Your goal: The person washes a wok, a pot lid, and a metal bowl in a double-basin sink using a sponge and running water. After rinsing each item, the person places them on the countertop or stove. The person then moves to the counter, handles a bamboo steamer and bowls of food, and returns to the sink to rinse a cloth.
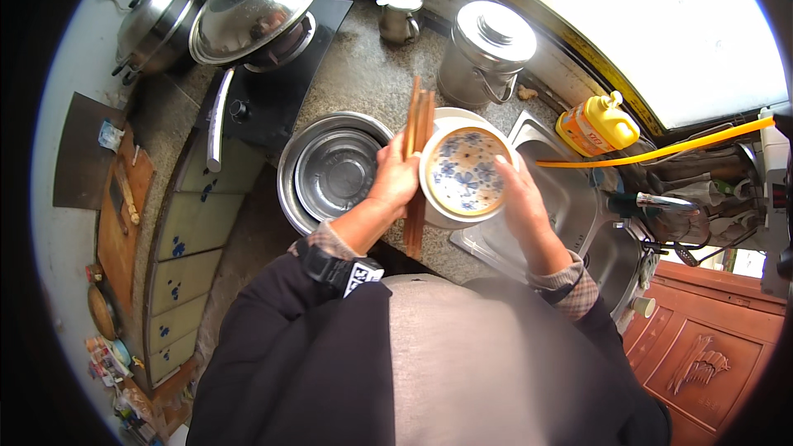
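My left hand [393, 177] is closed round a bundle of brown wooden chopsticks [415, 227], which stick out above and below the grip. Its fingertips reach the left side of a white bowl [464, 172] with blue flowers inside. On the bowl's right side my right hand [529, 211] grips the rim, its thumb over the edge and its fingers hidden beneath. Another pale, round dish [453, 118] shows behind the bowl; whether they touch I cannot tell. To the left of my left hand, one steel basin [334, 169] sits inside a larger one [289, 198].
A steel double sink [566, 198] lies at the right, with a yellow hose [661, 155] and a yellow jug [599, 125] by it. Behind stand a lidded steel pail [487, 54] and a small steel pot [401, 15]. A lidded pan [260, 12] rests on the stove, its handle [220, 120] jutting toward me.
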